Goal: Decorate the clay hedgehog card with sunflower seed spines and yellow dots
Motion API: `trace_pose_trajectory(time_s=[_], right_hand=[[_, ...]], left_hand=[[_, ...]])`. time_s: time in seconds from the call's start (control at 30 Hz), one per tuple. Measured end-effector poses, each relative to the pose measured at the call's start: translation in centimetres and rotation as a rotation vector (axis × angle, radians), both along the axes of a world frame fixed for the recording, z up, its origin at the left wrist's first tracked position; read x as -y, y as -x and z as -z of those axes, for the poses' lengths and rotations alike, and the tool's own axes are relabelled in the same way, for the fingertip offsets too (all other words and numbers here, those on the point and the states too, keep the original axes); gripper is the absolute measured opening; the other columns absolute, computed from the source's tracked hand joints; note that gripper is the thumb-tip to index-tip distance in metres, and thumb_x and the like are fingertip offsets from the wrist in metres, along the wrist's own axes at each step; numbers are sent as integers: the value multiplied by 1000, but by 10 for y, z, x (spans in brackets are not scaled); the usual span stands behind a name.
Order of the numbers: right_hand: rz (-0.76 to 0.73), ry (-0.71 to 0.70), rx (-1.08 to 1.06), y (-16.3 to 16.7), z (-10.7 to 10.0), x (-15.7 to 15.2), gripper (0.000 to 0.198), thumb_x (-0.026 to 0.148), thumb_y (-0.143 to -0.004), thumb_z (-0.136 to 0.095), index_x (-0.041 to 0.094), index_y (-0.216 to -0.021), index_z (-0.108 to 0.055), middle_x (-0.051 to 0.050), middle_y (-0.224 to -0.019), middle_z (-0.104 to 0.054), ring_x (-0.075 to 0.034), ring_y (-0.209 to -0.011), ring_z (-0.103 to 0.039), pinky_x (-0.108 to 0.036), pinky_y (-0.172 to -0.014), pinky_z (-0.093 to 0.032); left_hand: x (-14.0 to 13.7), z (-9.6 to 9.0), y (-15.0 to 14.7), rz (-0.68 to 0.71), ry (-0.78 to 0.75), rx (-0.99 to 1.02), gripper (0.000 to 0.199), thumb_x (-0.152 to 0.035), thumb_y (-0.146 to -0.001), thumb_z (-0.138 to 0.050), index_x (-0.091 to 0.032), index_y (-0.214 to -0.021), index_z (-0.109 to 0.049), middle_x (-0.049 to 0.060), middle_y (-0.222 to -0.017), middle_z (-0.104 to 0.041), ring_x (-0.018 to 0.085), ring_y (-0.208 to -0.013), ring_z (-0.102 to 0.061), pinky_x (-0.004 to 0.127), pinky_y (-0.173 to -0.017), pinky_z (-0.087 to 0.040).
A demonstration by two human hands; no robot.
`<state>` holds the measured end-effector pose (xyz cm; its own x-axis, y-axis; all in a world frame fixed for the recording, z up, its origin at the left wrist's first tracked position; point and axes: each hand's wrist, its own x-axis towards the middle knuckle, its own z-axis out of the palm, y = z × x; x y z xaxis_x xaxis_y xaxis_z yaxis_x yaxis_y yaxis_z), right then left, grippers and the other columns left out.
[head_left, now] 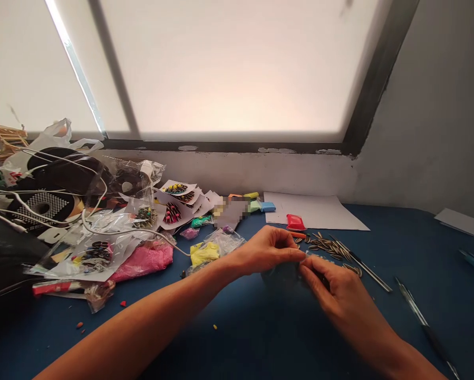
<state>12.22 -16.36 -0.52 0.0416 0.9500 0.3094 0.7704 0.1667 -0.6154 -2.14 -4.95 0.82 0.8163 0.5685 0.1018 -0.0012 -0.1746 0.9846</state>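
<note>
Just in front of the sunflower seeds (328, 246), my two hands meet at the fingertips. My left hand (270, 248) is closed in a pinch, with thumb and index finger together. My right hand (331, 282) pinches from the other side, its remaining fingers curled. Between them is a thin, see-through plastic bag (282, 272), faint against the blue table; its outline is hard to make out. Beyond the fingers lie a red clay packet (295, 222) and a small orange strip (298, 235). A slim metal tool (365, 266) rests beside the seeds.
White paper (319, 208) lies at the back against the wall. A pen (422, 311) is at right. The left side is crowded with a pink cloth (145, 259), a yellow packet (204, 252), a white cable (134, 231), decorated paper cards (173, 210) and a black speaker-like object (42, 208).
</note>
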Motion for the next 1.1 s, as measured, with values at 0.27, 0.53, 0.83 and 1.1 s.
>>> trace_pose_trajectory(time_s=[0.27, 0.53, 0.83, 1.1], right_hand=[[9, -87, 75, -2, 3, -1, 33, 38, -95, -39, 24, -65, -46, 1, -61, -53, -14, -53, -44, -27, -52, -34], [22, -35, 65, -9, 8, -7, 36, 42, -92, -44, 24, -61, -43, 2, -58, -49, -14, -53, -41, -28, -51, -33], [57, 28, -92, -17, 5, -7, 43, 56, -95, -39, 24, -67, -48, 0, -64, -53, -16, -58, -54, -28, -56, -47], [56, 35, -114, -18, 3, -8, 41, 55, -93, -42, 23, -71, -54, 1, -65, -55, -15, -58, -52, -26, -55, -44]], left_hand=[[3, -6, 3, 80, -87, -85, 43, -53, -73, -71, -13, -64, -56, -4, -59, -44, 7, -58, -41, 22, -52, -29], [2, 7, -7, 2, -164, -110, 23, -27, -82, -61, -12, -66, -57, -5, -56, -43, 6, -53, -35, 22, -50, -25], [-16, 1, 12, 169, 4, -144, 36, -46, -77, -72, -11, -77, -64, -1, -69, -52, 8, -61, -46, 22, -57, -38], [-10, 0, 9, 233, -69, -119, 42, -54, -75, -71, -13, -72, -60, -4, -66, -45, 7, -61, -38, 22, -54, -30]])
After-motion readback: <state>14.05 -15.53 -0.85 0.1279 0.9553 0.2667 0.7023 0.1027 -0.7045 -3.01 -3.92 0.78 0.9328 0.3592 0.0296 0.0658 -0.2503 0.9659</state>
